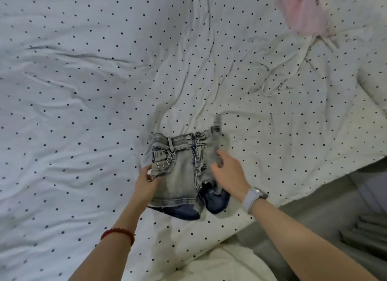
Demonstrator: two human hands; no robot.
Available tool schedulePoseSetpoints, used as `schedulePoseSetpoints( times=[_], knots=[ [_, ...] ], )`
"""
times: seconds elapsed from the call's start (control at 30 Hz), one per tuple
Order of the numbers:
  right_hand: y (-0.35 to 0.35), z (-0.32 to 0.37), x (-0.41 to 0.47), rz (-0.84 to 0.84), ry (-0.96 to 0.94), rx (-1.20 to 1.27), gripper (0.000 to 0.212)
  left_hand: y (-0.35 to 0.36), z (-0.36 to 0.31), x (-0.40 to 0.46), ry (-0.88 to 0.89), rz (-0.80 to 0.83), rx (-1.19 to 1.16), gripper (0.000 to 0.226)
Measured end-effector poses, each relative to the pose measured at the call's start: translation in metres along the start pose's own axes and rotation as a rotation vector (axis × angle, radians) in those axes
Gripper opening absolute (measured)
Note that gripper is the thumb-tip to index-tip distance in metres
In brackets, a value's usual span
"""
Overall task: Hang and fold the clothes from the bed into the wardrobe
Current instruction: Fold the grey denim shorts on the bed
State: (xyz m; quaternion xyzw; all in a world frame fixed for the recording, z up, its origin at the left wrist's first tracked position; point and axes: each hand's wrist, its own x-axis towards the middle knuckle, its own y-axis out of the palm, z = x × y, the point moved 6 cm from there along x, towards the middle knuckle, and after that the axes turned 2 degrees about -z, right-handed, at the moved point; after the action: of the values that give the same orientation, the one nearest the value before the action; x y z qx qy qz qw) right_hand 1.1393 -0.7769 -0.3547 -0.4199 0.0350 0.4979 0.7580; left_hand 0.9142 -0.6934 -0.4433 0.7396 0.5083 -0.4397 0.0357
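On the dotted bedsheet, both hands grip denim shorts.

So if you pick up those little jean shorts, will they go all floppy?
Probably only a bit floppy. The denim shorts look thick, with seams and metal buttons, so they would likely sag yet keep some shape. The right hand already has one side lifted and bent. They seem small, so probably light.
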Motion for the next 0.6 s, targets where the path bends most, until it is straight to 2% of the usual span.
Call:
schedulePoseSetpoints(
  times=[0.07,0.13,0.17,0.2,0.27,0.33,0.4,0.47,0.6],
  knots=[
    [0.034,0.038,-0.014,0.244,-0.11,0.046,0.036,-0.006,0.003,-0.005,-0.124,0.12,-0.23,0.034],
    [0.073,0.053,-0.019,0.49,-0.125,0.079,0.046,-0.01,0.001,-0.011,-0.242,0.203,-0.435,0.023],
    [0.087,0.057,-0.019,0.552,-0.121,0.097,0.048,-0.012,0.003,-0.009,-0.275,0.215,-0.491,0.028],
    [0.097,0.057,-0.016,0.561,-0.118,0.117,0.046,-0.014,0.004,-0.006,-0.294,0.221,-0.53,0.037],
    [0.101,0.045,-0.007,0.435,-0.093,0.143,0.04,-0.015,0.007,0.003,-0.256,0.237,-0.52,0.045],
    [0.096,0.017,0.004,0.241,-0.022,0.105,0.037,-0.013,0.012,0.01,-0.206,0.228,-0.409,0.051],
    [0.093,-0.015,0.014,0.151,0.027,-0.002,0.037,-0.012,0.016,0.017,-0.193,0.156,-0.277,0.058],
    [0.096,-0.042,0.024,0.187,0.12,-0.018,0.045,-0.009,0.012,0.024,-0.175,0.083,-0.288,0.056],
    [0.112,-0.061,0.039,0.282,0.387,0.34,0.081,-0.002,0.004,0.034,-0.248,0.134,-0.449,0.033]
  ],
)
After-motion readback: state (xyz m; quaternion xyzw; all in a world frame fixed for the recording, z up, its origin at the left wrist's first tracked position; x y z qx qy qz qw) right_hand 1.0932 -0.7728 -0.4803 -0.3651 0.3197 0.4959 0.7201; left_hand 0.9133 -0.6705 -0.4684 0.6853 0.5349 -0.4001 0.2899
